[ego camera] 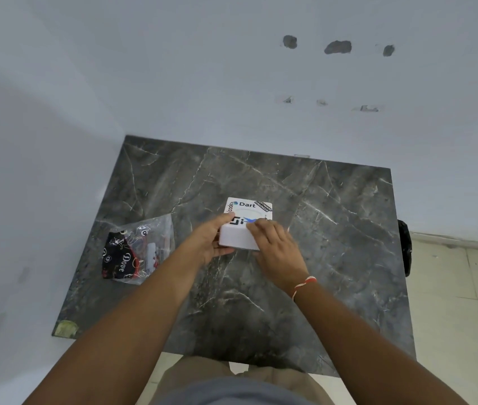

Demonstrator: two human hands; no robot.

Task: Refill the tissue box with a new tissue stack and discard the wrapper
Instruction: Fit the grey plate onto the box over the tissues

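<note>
A white tissue box (248, 210) with stickers on its lid sits near the middle of the dark marble table (334, 229). My left hand (213, 238) grips the box's left near corner. My right hand (273, 247) rests on the lid's near right edge, fingers curled over it. To the left lies a clear plastic pack (138, 249) with a black printed "Dove" tissue stack inside, untouched. Whether the lid is lifted I cannot tell.
White walls border the table at the back and left. A black object (405, 247) stands past the table's right edge, on the pale tiled floor (459, 302). A yellowish patch (67, 328) marks the table's near left corner.
</note>
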